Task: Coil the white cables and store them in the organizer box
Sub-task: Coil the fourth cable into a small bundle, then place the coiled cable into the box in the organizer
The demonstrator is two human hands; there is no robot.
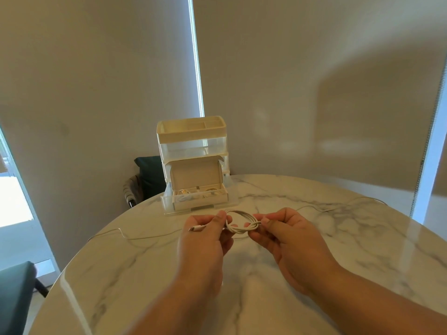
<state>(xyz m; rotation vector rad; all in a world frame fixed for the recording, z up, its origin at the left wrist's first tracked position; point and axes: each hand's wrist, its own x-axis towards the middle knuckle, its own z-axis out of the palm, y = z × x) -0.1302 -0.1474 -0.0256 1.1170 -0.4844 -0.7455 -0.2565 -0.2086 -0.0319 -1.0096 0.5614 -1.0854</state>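
A coiled white cable [242, 222] hangs just above the marble table between both hands. My left hand [205, 240] pinches the coil's left side, and the cable's plug end [193, 228] sticks out leftward past the fingers. My right hand [283, 234] pinches the coil's right side. Behind the hands stands the cream organizer box [193, 143] with clear drawers. Its bottom drawer [200, 201] is pulled out and carries an open cardboard box holding several white cables. Another thin white cable [135, 236] lies loose on the table to the left.
A further thin cable [338, 207] trails across the round marble table [314, 298] to the right. Dark chairs stand behind the organizer [147, 175] and at the lower left [14, 296]. Window blinds fill the background.
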